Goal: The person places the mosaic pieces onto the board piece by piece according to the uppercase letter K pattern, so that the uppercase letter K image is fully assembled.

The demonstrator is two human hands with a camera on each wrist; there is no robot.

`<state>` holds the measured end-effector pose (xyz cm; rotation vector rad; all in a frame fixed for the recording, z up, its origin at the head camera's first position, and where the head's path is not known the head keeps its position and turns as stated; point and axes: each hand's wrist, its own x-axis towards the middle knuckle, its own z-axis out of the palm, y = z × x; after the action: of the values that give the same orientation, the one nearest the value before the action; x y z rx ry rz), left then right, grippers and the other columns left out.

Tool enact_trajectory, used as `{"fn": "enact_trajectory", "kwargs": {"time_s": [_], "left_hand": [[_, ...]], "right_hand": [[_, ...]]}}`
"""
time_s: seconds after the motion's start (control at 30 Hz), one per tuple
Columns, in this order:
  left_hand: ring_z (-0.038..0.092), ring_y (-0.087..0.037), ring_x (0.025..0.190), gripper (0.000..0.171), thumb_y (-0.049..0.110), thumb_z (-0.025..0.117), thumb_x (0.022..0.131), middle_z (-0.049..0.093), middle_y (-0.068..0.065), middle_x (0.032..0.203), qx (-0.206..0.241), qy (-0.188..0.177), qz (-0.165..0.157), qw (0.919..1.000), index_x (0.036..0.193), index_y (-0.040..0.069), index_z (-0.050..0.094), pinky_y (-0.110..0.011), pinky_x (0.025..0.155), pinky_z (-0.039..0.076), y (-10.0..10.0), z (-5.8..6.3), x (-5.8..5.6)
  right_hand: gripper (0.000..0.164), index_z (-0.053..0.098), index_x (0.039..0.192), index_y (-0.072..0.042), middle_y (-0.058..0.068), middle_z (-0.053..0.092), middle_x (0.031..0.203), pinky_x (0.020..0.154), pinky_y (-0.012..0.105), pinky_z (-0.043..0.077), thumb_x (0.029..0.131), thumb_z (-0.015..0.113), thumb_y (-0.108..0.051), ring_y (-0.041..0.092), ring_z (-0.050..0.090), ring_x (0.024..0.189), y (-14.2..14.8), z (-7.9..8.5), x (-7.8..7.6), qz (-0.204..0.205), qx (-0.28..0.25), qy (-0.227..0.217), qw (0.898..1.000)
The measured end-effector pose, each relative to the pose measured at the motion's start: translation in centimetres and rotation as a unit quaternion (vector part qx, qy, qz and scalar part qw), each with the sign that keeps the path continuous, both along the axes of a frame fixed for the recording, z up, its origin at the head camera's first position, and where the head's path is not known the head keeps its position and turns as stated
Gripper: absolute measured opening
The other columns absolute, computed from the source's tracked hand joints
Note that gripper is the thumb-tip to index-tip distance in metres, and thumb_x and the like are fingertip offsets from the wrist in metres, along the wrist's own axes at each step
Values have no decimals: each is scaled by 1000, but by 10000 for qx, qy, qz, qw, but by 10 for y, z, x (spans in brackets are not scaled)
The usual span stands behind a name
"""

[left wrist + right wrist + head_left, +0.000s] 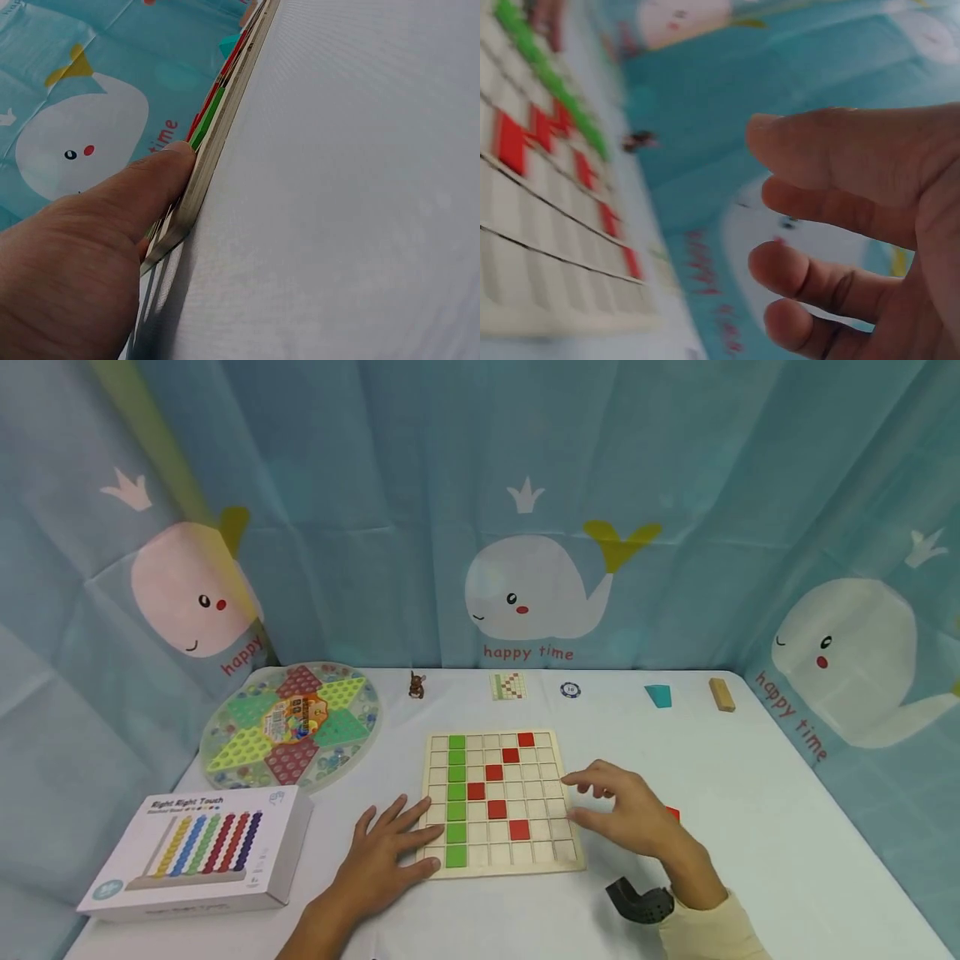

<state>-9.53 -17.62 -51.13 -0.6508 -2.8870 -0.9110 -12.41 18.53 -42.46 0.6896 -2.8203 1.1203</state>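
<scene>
A square wooden grid board [543, 853] lies on the white table. One column of green tiles [456, 811] runs down its left part, and several red tiles [497, 809] step diagonally to the right of it. My left hand [382, 856] rests on the board's left edge, fingers spread; in the left wrist view the thumb [142, 184] lies on the board's rim. Just off the right edge hovers my right hand [626, 806], with bent fingers apart and nothing between them. Partly hidden behind that wrist, a loose red tile [672, 813] shows on the table.
A small pattern card [508, 686], a brown animal figurine [417, 685], a round chip [570, 690], a teal piece [659, 696] and a wooden block [722, 695] line the back. At left are a round game board [225, 727] and a white box [277, 852].
</scene>
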Motion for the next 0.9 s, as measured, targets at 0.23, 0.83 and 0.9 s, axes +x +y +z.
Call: {"fn": "enact_trajectory", "kwargs": {"time_s": [0.23,0.83,0.9], "left_hand": [[22,-30,142,49,53,68,83,41,5,149,28,-29,37,10000,124,27,68,-60,108,4,-1,-2,1],[24,-30,141,48,51,69,83,41,6,149,35,47,-7,10000,124,26,68,-59,108,5,1,0,0],[24,-30,141,48,51,69,83,40,6,149,-17,58,-21,10000,125,27,67,-59,108,5,0,1,0]], "right_hand": [[37,69,116,-15,-12,59,98,73,42,48,80,80,-15,17,50,84,41,16,5,-616,205,625,9959],[48,65,120,-7,9,58,103,65,39,43,79,81,-26,25,48,86,127,-39,14,-1322,1108,-688,9826],[45,67,117,-6,11,58,106,66,39,44,78,81,-25,25,49,87,128,-43,14,-1429,1169,-669,9805]]}}
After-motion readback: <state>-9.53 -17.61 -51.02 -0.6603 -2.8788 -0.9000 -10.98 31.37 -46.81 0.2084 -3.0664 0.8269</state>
